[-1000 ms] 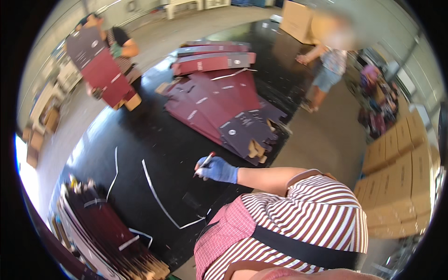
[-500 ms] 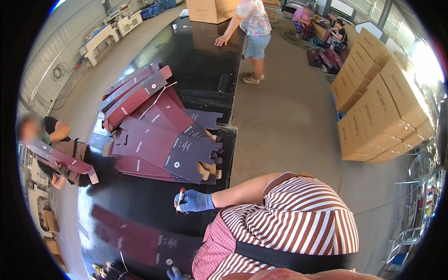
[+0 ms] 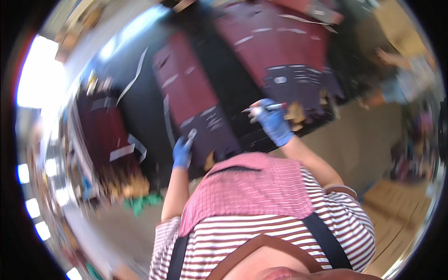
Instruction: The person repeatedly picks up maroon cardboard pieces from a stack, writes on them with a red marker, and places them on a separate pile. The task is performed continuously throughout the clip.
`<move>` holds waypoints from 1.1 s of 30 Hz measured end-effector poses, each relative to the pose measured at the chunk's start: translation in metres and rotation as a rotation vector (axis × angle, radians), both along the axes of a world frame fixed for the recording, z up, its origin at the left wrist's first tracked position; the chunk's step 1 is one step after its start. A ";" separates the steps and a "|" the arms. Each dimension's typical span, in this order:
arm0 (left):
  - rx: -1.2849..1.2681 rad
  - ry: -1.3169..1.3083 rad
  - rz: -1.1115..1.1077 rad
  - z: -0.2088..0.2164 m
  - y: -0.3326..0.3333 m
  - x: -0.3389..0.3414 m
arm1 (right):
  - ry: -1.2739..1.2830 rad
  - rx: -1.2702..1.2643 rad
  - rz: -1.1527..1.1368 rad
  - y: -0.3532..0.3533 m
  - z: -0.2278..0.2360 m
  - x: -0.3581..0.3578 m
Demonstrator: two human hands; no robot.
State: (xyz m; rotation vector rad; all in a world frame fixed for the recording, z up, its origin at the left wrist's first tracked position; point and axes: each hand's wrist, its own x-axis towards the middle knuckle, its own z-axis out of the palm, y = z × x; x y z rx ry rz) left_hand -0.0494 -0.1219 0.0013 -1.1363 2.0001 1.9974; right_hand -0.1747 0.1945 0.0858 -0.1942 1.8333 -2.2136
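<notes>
Taking the long maroon cardboard sheet (image 3: pixel 189 100) as your landmark, it lies flat on the black surface (image 3: pixel 140 116), running from the upper left down toward your chest, with pale printed patches along it. Far to the left of it, near the bright rim of the view, a darker stack of maroon cardboard (image 3: pixel 105 135) lies blurred, with white strips (image 3: pixel 128 150) lying on and beside it, and a green scrap (image 3: pixel 142 203) sits below that stack. Your left hand (image 3: pixel 182 151), in a blue glove, rests at the near end of the landmark sheet; its grip is clenched on a small pale object (image 3: pixel 192 135) that touches the sheet, though the blur keeps you from telling what it is. Your pink apron (image 3: pixel 254 189) over a striped shirt fills the view just below the sheet's near end. To the right of the sheet, your right hand (image 3: pixel 273 122), also in a blue glove, is lifted over the surface, its grip grasping a marker pen (image 3: pixel 266 108) held roughly level with its tip pointing left. Beyond that hand, further right of the landmark, a broader spread of maroon and dark cardboard sheets (image 3: pixel 284 51) covers the surface. At the far right another person (image 3: pixel 396 79) shows only as a blur.
</notes>
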 end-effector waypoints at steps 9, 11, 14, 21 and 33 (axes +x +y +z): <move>-0.027 -0.063 -0.022 -0.018 0.007 -0.005 | -0.065 -0.004 0.175 -0.072 -0.052 -0.022; -0.046 -0.077 -0.028 -0.013 0.010 -0.007 | -0.040 0.088 0.222 -0.086 -0.072 -0.023; -0.061 -0.081 -0.039 -0.017 0.006 -0.006 | 0.021 0.272 0.226 -0.098 -0.096 -0.022; -0.016 -0.093 -0.035 -0.014 0.004 -0.006 | 0.073 0.404 0.184 -0.098 -0.120 -0.023; -0.011 -0.073 -0.008 -0.012 0.004 -0.004 | 0.185 0.558 0.183 -0.100 -0.120 -0.026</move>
